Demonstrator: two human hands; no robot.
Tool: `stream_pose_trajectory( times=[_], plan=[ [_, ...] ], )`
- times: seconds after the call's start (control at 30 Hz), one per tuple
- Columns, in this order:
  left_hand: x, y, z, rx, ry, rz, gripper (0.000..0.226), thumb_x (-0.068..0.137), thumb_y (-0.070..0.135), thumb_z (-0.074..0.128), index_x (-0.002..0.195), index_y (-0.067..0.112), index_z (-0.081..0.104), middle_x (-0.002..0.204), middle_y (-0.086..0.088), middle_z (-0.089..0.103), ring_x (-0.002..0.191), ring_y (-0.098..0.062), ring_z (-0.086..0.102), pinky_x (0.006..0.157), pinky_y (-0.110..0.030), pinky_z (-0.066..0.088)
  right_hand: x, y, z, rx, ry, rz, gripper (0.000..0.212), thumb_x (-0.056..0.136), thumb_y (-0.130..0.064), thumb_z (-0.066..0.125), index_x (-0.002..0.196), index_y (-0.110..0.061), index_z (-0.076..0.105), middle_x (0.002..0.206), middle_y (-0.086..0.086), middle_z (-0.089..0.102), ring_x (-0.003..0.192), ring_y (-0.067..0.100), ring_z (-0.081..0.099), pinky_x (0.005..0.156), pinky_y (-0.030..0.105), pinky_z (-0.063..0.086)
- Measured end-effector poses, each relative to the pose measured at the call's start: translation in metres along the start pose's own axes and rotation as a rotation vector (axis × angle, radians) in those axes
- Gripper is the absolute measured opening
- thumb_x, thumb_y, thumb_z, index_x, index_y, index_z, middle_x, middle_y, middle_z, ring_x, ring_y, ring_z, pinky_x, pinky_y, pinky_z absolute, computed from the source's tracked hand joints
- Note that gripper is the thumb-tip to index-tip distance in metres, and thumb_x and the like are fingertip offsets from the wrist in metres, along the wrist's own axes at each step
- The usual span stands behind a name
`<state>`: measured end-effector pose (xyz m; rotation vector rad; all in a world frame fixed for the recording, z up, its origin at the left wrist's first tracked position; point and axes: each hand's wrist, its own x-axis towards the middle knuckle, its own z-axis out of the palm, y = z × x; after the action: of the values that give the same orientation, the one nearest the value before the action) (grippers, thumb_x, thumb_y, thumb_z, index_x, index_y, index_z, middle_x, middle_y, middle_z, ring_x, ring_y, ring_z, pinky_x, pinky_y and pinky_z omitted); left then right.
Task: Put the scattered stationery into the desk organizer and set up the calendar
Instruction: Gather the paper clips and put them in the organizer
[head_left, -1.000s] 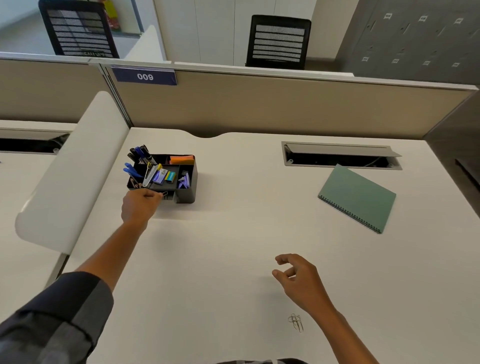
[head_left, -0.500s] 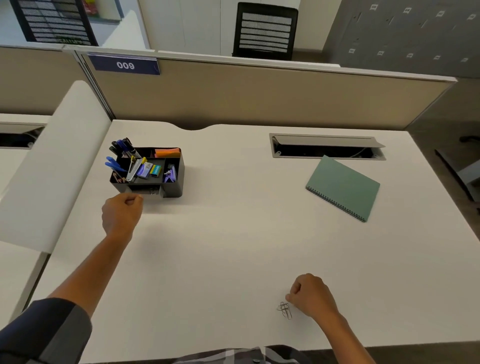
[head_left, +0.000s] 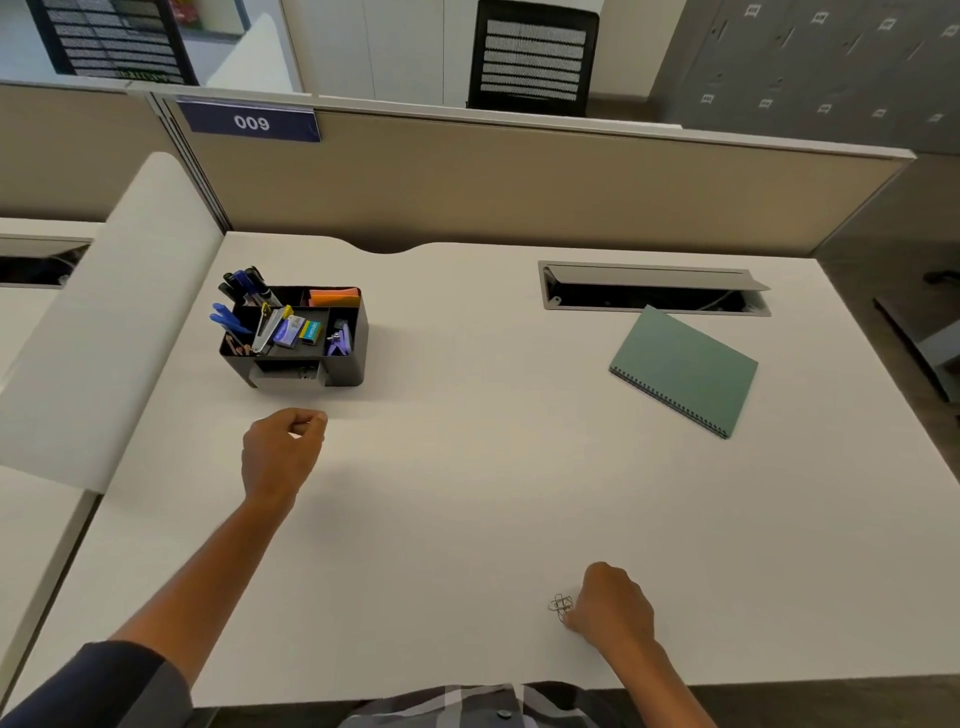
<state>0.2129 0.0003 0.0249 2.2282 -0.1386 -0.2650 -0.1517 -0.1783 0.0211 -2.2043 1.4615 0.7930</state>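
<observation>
Paper clips (head_left: 560, 605) touch right hand (head_left: 613, 605) near desk's (head_left: 467, 519) front edge.

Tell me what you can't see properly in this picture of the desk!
- Head view: whether the left hand holds anything; its curled fingers hide the palm.
- Whether the right hand has gripped the paper clips; its fingertips are hidden.
- What lies in the organizer drawer: too small and dark.
- What the green notebook says inside; it lies closed.

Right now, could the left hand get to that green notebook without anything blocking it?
Probably yes: bare desk lies between the left hand and the green spiral notebook. But it sits far across, nearer the right hand, so it would be a long stretch.
</observation>
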Motion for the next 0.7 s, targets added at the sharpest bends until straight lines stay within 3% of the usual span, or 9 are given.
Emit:
stream_pose_trajectory(
  times=[0.13, 0.47, 0.6, 0.7],
  plan=[
    [-0.005, 0.004, 0.000, -0.005, -0.004, 0.014, 0.021, 0.096, 0.032, 0.072, 0.104, 0.014, 0.080, 0.090, -0.003, 0.078, 0.090, -0.023, 0.073, 0.085, -0.042, 0.060, 0.002, 0.000, 0.006, 0.026, -0.017, 0.005, 0.038, 0.090, -0.028, 0.073, 0.069, -0.024, 0.040, 0.070, -0.011, 0.048, 0.057, 0.004, 0.044, 0.046, 0.016, 0.032],
    [-0.020, 0.016, 0.005, -0.042, -0.046, 0.061, 0.008, 0.096, 0.033, 0.071, 0.089, 0.030, 0.075, 0.080, 0.008, 0.075, 0.082, -0.016, 0.072, 0.081, -0.040, 0.060, 0.008, 0.004, -0.005, 0.081, -0.115, -0.013, 0.020, 0.087, -0.021, 0.065, 0.073, -0.017, 0.051, 0.073, -0.005, 0.059, 0.061, 0.009, 0.056, 0.049, 0.017, 0.042],
    [-0.031, 0.025, 0.011, -0.085, -0.132, 0.105, 0.010, 0.095, 0.031, 0.073, 0.088, 0.026, 0.078, 0.071, 0.008, 0.074, 0.066, -0.003, 0.067, 0.071, -0.031, 0.053, 0.014, 0.005, -0.020, 0.296, -0.052, -0.061, 0.014, 0.085, -0.018, 0.068, 0.079, -0.005, 0.072, 0.067, 0.002, 0.074, 0.059, 0.013, 0.072, 0.059, 0.026, 0.061],
    [-0.050, 0.038, 0.017, -0.123, -0.339, 0.122, 0.008, 0.094, 0.027, 0.076, 0.088, 0.023, 0.080, 0.074, 0.006, 0.076, 0.054, -0.003, 0.060, 0.062, -0.027, 0.052, 0.010, -0.003, -0.036, 0.642, -0.011, -0.178, 0.007, 0.081, -0.007, 0.077, 0.080, -0.003, 0.072, 0.067, 0.010, 0.075, 0.059, 0.018, 0.075, 0.062, 0.035, 0.065]
  ],
)
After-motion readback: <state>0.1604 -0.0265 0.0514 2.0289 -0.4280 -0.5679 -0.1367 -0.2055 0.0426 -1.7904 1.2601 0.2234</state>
